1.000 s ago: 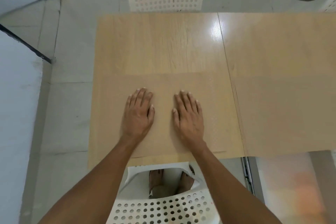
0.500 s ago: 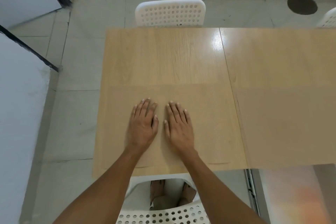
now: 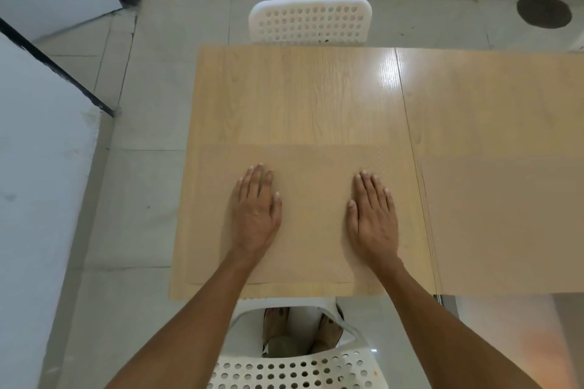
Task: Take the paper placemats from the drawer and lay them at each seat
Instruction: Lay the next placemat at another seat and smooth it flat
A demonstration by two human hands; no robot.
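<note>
1. The wooden table (image 3: 297, 95) fills the middle of the view, a seam splitting it into two tops.
2. A brown paper placemat (image 3: 313, 215) lies flat at the near seat, its front edge just inside the table's edge; a second placemat (image 3: 505, 224) lies just beside it across the seam.
3. White perforated chairs stand at the far side (image 3: 309, 22) and near side (image 3: 294, 369).
4. The left hand (image 3: 256, 215) rests palm-down on the near placemat's left half, fingers flat, gripping nothing.
5. The right hand (image 3: 374, 218) lies likewise on its right half, well apart from the left.
</note>
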